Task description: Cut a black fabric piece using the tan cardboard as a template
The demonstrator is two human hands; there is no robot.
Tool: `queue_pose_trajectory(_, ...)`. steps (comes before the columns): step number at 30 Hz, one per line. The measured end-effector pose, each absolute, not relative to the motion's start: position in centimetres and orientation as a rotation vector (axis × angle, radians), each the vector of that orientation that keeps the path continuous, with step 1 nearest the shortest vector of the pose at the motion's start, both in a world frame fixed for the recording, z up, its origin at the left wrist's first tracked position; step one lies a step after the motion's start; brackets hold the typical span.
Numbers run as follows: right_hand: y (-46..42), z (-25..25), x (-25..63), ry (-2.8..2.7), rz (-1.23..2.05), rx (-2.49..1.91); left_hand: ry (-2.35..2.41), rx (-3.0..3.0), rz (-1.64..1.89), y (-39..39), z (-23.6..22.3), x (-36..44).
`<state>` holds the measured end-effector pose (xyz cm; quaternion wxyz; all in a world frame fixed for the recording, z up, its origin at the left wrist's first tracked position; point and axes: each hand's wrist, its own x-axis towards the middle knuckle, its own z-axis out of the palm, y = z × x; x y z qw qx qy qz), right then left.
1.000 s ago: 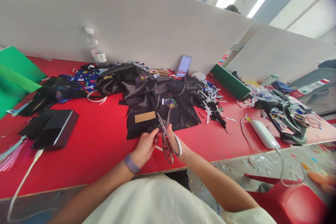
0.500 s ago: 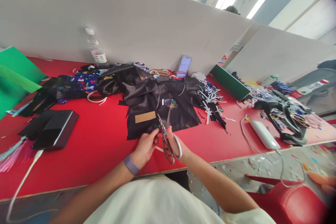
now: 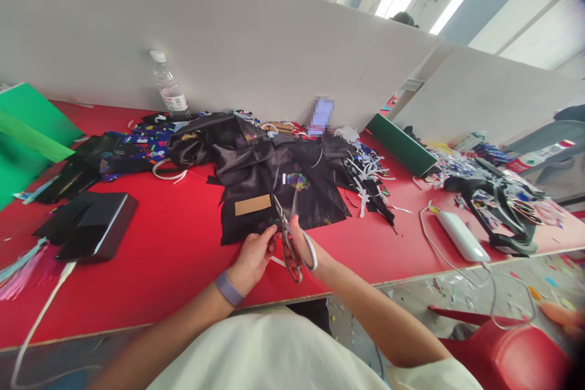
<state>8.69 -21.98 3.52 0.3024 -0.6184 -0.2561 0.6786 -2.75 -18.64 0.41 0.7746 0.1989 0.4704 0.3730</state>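
On our left, the black box (image 3: 98,226) sits on the red surface (image 3: 173,256). Our left hand (image 3: 252,255) pinches the near edge of the black cloth (image 3: 313,164), just below the brown card (image 3: 253,205) lying on it. Our right hand (image 3: 305,251) grips the scissors (image 3: 284,224), their blades over the cloth, right of the card.

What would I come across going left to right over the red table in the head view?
Green board, black box, brown card strip, scissors, white power bank.
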Motion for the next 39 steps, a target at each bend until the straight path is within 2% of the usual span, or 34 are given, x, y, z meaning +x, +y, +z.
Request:
queue_pose_trajectory(20,-22.5,4.9,8.2,-0.700,1.693,-1.748,1.014,0.443,0.821,-18.6,0.1,-2.8)
queue_pose_trajectory(39,-21.4,4.2,8.9,-0.768,1.806,-1.701,0.995,0.469,0.815,-18.6,-0.1,-2.9)
